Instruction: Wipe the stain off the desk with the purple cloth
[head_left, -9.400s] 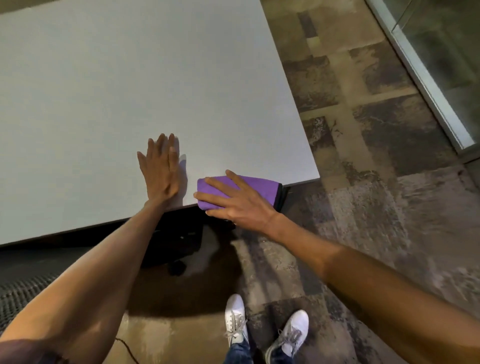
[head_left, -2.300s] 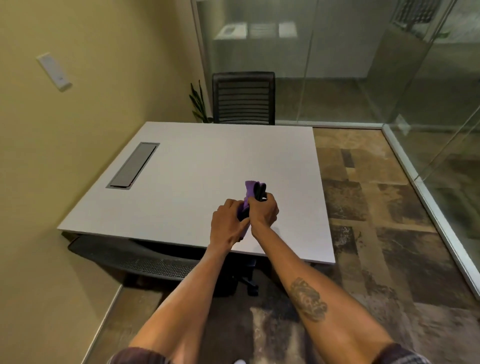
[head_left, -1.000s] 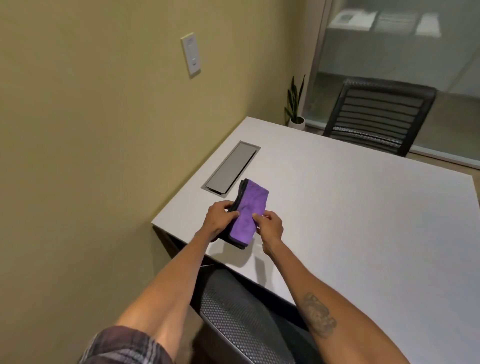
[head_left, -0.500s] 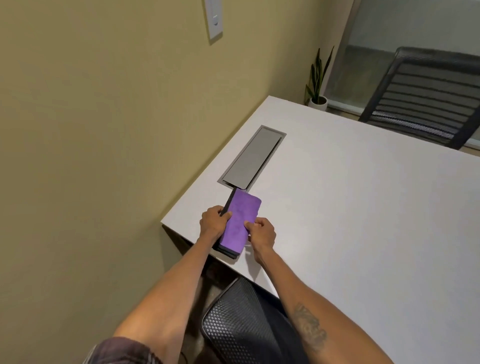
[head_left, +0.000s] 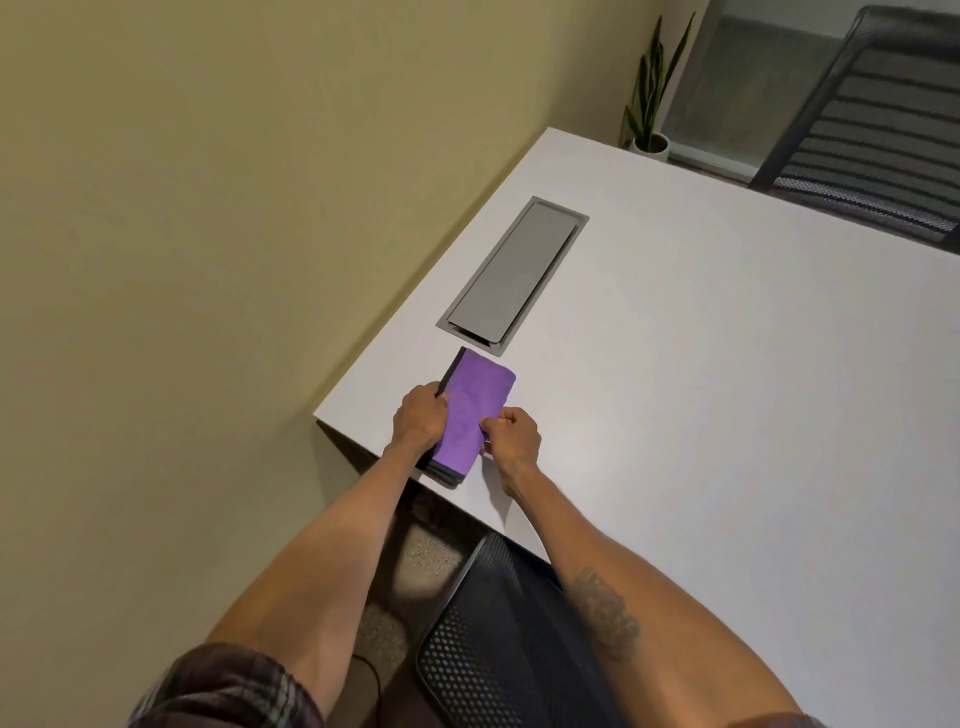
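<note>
Just short of the grey cable hatch (head_left: 511, 270), the left hand (head_left: 420, 420) and right hand (head_left: 511, 435) are pinching the folded purple cloth (head_left: 472, 413) by its long edges, probably keeping it flat against the white desk (head_left: 727, 364).

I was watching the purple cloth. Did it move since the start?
Yes. The purple cloth left the desk's right front corner; it now lies near the left corner, just short of the grey cable hatch, held by the left hand and right hand.
</note>
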